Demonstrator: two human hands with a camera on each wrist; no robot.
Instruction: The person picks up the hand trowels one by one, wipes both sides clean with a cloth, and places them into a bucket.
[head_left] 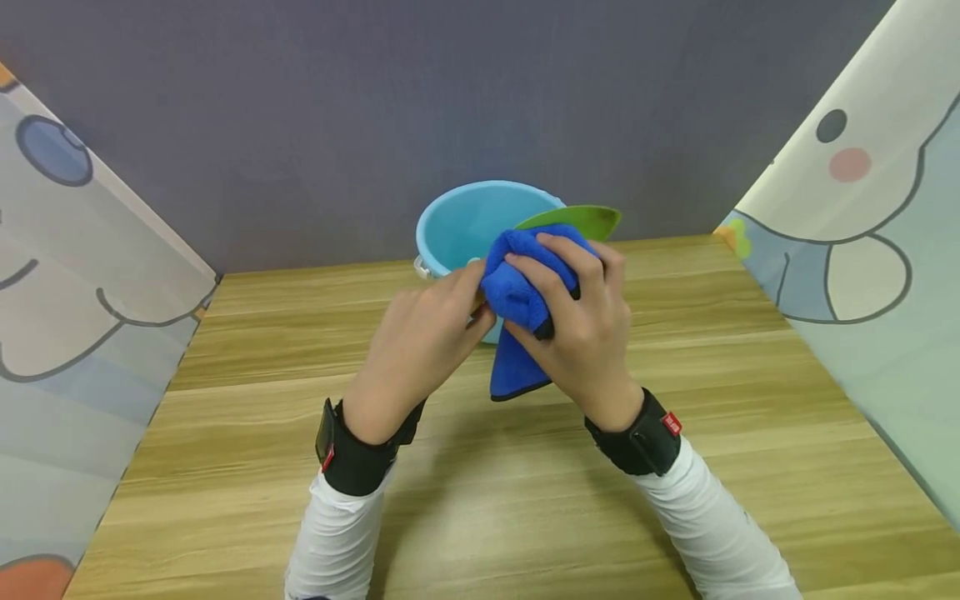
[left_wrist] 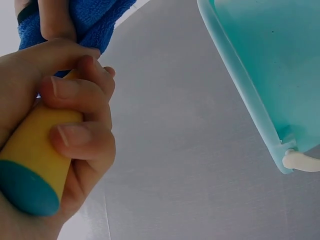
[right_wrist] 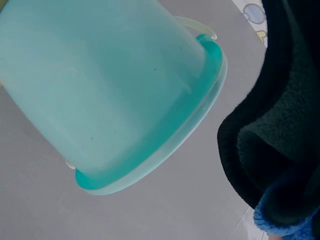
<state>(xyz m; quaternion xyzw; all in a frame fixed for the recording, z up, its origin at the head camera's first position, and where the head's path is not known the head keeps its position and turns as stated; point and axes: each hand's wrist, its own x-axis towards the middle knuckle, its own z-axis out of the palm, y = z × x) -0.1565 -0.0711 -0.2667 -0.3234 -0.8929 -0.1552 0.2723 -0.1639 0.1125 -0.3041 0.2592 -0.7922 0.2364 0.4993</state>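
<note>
My left hand (head_left: 423,337) grips a small trowel by its thick yellow handle (left_wrist: 42,132), which has a teal end cap. The trowel's pointed green blade (head_left: 597,220) sticks out beyond a blue towel (head_left: 513,287). With the fingers of my right hand (head_left: 588,329) I hold the bunched towel around the trowel, and one dark-edged corner hangs down. The towel hides the middle of the trowel. Just behind both hands stands a light blue bucket (head_left: 448,227), upright and partly covered by them. Dark towel folds (right_wrist: 280,115) fill the right of the right wrist view.
The bucket stands on a wood-grain table (head_left: 480,517), near a grey panel (head_left: 337,125) at the back. Its white handle joint (head_left: 422,267) shows on the left. Printed cartoon panels (head_left: 840,217) flank the table on both sides.
</note>
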